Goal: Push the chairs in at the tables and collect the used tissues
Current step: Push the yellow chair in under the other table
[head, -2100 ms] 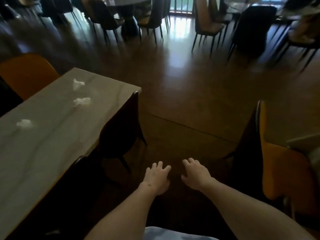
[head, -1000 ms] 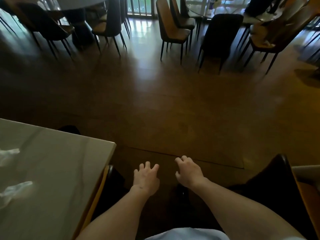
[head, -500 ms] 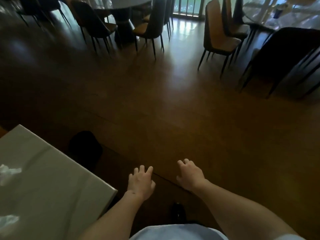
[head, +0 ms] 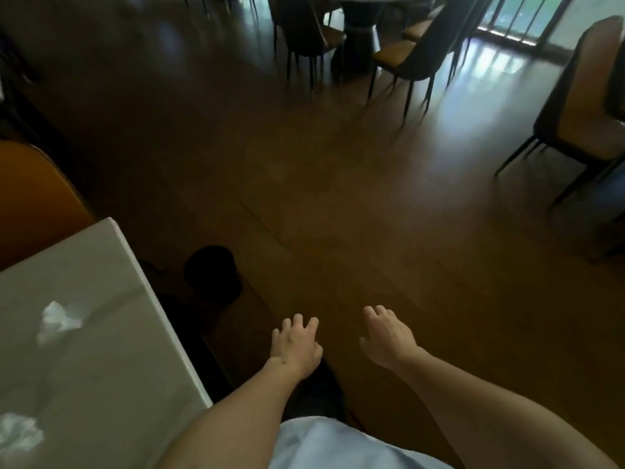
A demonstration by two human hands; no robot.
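A pale marble-look table [head: 111, 360] fills the lower left. Two crumpled white tissues lie on it: one tissue [head: 55, 320] near the middle, another tissue [head: 18, 433] at the left edge of view. My left hand [head: 295, 345] hovers over the floor just right of the table's corner, fingers spread, holding nothing. My right hand [head: 387, 338] hangs beside it, also open and empty. An orange chair back [head: 32, 198] shows beyond the table's far end.
A dark round object [head: 213, 274] stands on the wooden floor by the table's corner. Dark chairs [head: 416, 52] surround a round table at the back. An orange-seated chair [head: 581, 113] stands at the right edge. Bare wooden floor [head: 372, 214] lies ahead.
The view has swung left while I walk past the table's corner. The table and tissues have come further into view, and the orange chair has appeared. Both hands stay open and empty.
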